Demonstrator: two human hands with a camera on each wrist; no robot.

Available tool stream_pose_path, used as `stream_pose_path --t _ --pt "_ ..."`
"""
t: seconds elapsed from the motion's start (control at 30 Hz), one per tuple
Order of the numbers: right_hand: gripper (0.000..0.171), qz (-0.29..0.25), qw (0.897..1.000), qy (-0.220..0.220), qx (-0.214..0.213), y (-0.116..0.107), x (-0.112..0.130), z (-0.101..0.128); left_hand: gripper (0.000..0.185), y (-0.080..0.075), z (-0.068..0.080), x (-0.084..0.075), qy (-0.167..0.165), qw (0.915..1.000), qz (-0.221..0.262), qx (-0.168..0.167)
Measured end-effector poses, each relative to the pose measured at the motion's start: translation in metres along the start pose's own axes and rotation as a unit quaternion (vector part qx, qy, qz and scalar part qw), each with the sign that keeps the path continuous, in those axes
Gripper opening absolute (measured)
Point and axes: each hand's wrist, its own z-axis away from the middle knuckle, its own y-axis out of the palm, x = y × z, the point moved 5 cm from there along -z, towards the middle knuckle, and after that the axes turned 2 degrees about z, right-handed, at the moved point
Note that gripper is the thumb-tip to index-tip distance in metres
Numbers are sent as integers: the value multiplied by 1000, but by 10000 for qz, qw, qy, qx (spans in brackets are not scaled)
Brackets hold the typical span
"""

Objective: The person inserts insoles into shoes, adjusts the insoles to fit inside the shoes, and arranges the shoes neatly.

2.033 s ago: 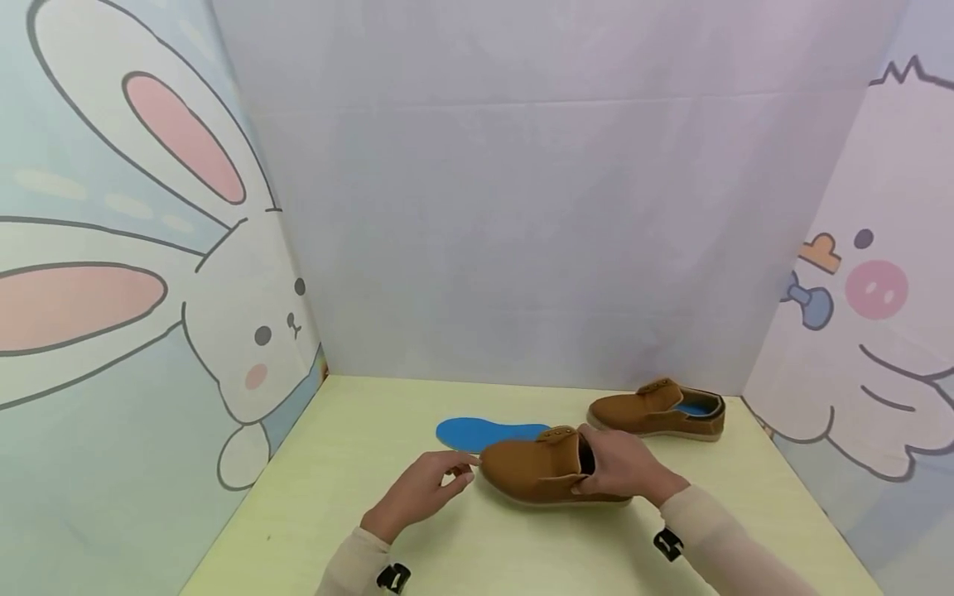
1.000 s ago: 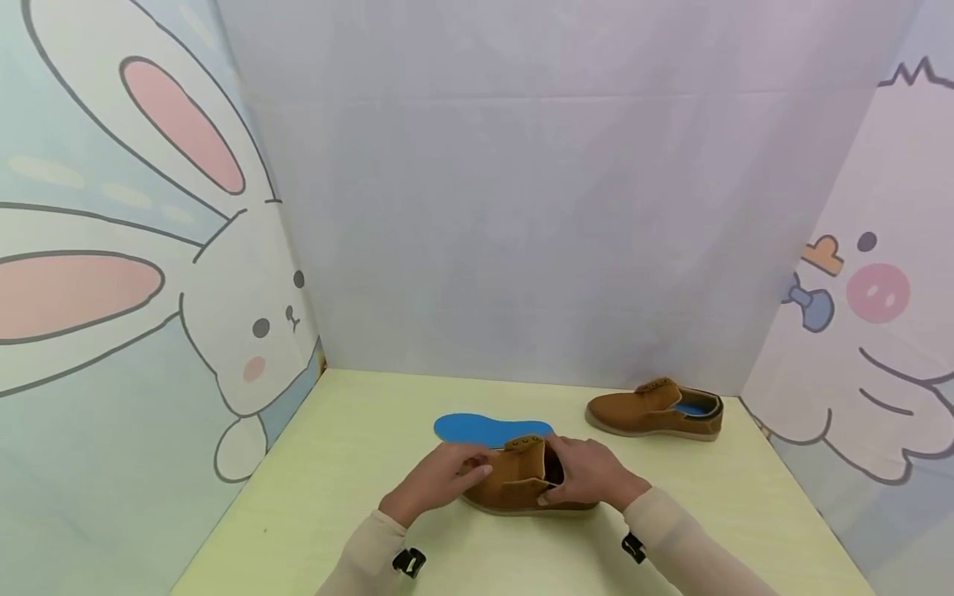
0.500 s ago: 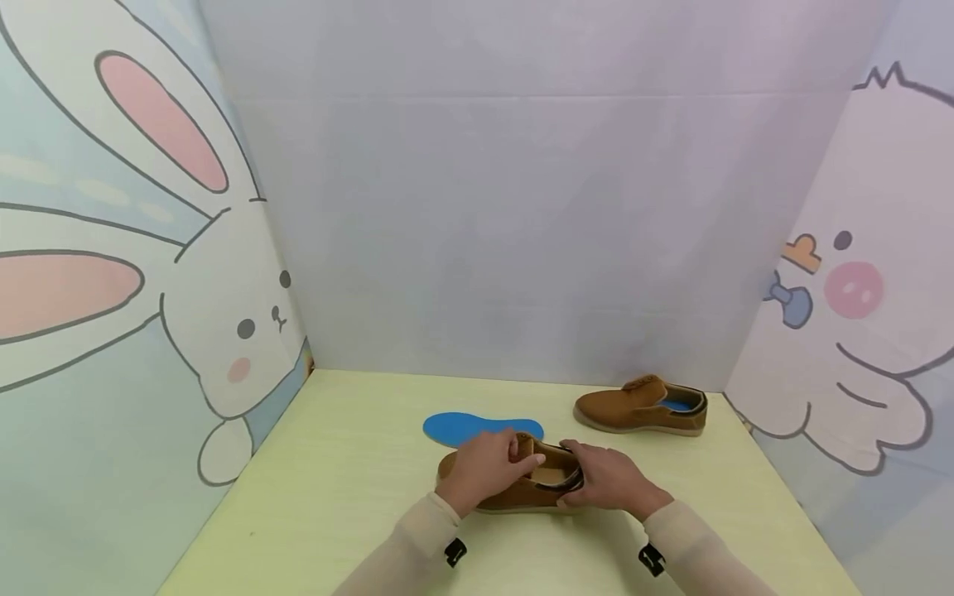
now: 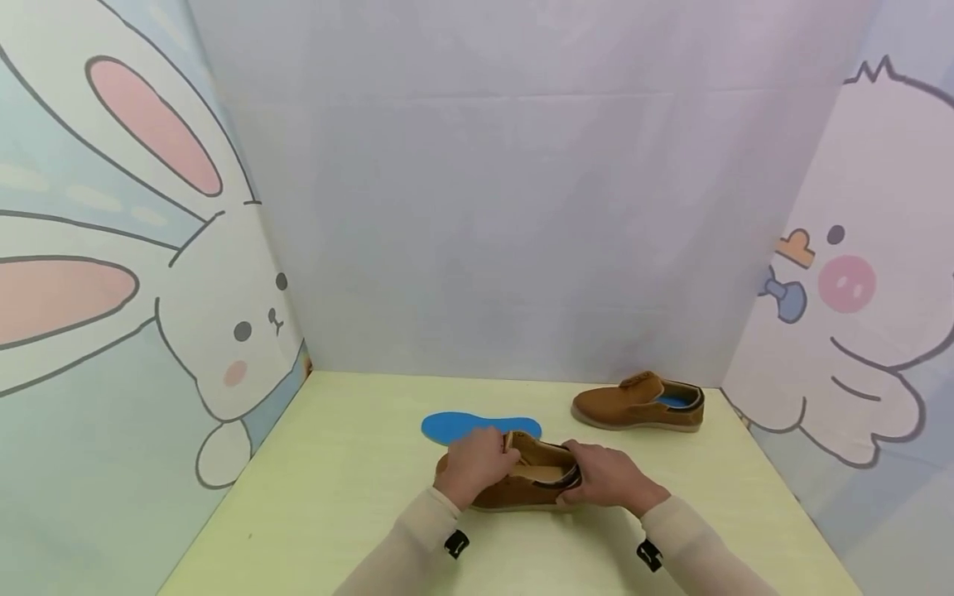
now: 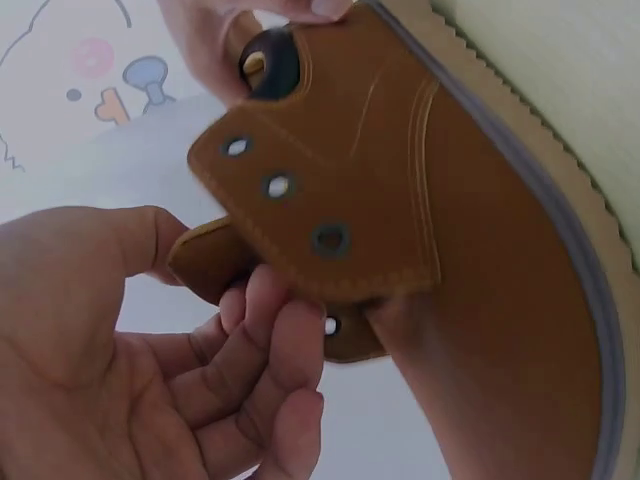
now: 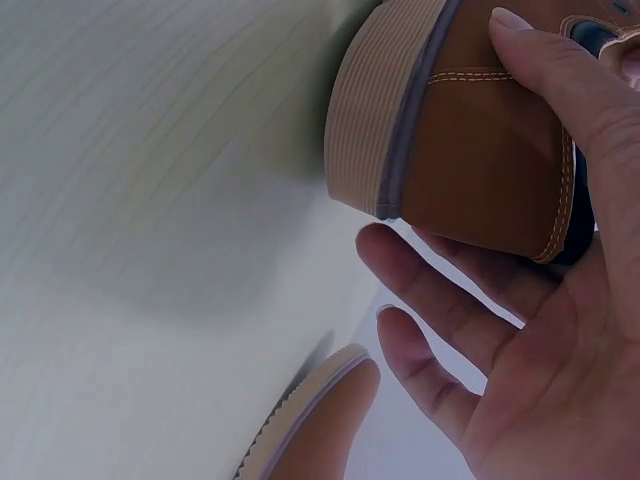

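Note:
A brown lace-up shoe (image 4: 522,495), without laces, stands upright on the table with its toe to the left. My left hand (image 4: 477,465) is over its front and pinches the shoe's tongue (image 5: 208,258) between thumb and fingers, pulled up from the eyelet flap (image 5: 300,190). The mouth of the shoe is spread, and a tan inner sole (image 4: 542,473) shows inside. At the back, my right hand (image 4: 609,476) grips the heel (image 6: 490,160), thumb on the near side and fingers around the rear. The toe is mostly hidden by my left hand.
A blue insole (image 4: 455,425) lies flat just behind the shoe. Farther back on the right stands a matching brown shoe (image 4: 619,407) with a blue insole inside. A grey backdrop (image 4: 492,248) and cartoon-printed side walls enclose the pale yellow table (image 4: 328,488).
The shoe has shifted left and nearer. My left hand has gone from beside the toe to the tongue and pulled it back, so the mouth has widened. My right hand stays at the heel.

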Motion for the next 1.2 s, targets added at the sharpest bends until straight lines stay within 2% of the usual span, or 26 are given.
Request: stream_pose_path --t 0.2,0.37,0.53,0.7,0.97,1.2 --pt "82 37 9999 112 105 1 -2 -1 49 -16 1 23 -56 9999 -62 -140" --pt "80 -91 9996 226 154 -2 -3 -1 53 -22 4 40 -231 9997 50 -113" --pt "76 -128 9992 321 201 -1 -3 -1 52 -23 9 53 -402 9990 -176 17" --pt "76 -132 9995 221 167 -1 -2 -1 48 -18 13 66 -558 9975 -379 199" --pt "75 -97 9998 82 133 -2 -2 -3 54 -6 11 73 -607 9954 -696 251" --pt "72 -67 9997 96 226 -4 -3 -2 51 -6 10 68 -736 9895 -1230 195"
